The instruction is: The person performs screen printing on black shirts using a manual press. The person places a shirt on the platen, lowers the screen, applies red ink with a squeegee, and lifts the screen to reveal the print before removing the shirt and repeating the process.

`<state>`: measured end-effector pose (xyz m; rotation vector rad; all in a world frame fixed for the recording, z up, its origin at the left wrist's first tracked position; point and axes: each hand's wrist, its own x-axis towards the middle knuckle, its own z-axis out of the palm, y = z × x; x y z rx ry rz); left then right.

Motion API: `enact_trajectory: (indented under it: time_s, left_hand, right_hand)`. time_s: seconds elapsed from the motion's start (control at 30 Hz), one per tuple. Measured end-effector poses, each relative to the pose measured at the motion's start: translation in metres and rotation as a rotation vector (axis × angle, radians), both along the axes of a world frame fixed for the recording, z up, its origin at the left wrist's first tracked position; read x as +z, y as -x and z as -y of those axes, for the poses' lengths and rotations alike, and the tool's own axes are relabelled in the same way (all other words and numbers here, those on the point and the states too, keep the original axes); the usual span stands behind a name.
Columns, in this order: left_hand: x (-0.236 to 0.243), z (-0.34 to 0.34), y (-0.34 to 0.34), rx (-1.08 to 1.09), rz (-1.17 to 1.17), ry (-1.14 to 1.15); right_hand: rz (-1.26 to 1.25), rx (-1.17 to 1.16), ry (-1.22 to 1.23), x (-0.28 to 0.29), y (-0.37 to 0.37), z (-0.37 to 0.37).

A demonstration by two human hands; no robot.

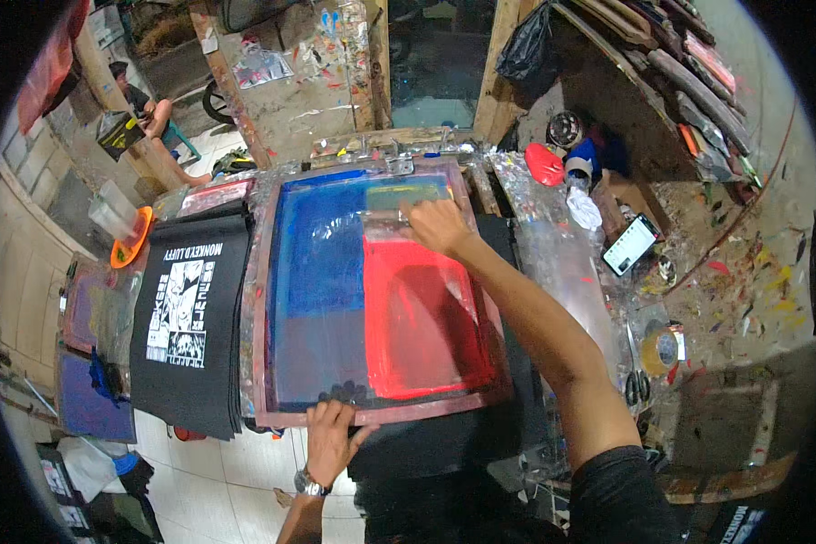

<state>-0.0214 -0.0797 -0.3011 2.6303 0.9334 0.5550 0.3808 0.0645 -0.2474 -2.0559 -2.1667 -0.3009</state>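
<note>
A screen printing frame (261, 363) with a wooden border lies in front of me. Its mesh is blue on the left half, and bright red ink (426, 317) covers much of the right half. My right hand (437, 227) reaches across to the far part of the mesh, its fingers closed on a squeegee (385, 220) at the top of the red ink. The hand hides part of the squeegee. At the near edge my left hand (329, 440) grips the frame's border, fingers over the top. Black fabric (426, 444) shows under and in front of the frame.
Left of the frame lies a stack of black printed fabric pieces (190, 299). An orange dish (131, 238) stands beyond it. To the right are a phone (631, 245), scissors (637, 385), a tape roll (664, 346) and a red lid (544, 165). A person (150, 118) sits at the far left.
</note>
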Motion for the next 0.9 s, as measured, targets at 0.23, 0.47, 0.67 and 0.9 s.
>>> enact_trajectory:
  time_s: [0.23, 0.47, 0.67, 0.9]
  left_hand:
    - [0.003, -0.003, 0.000, -0.034, -0.056, 0.045]
    - [0.013, -0.002, -0.008, -0.004, -0.029, 0.050]
    - [0.061, -0.009, 0.002, 0.021, 0.013, -0.038]
    - [0.136, -0.014, -0.043, 0.366, 0.555, -0.735]
  right_hand:
    - [-0.031, 0.015, -0.098, -0.034, 0.057, 0.103]
    - [0.041, 0.083, 0.013, -0.023, 0.141, 0.251]
    - [-0.117, -0.126, -0.428, 0.029, 0.167, 0.249]
    - [0.053, -0.044, -0.749, 0.167, 0.127, 0.179]
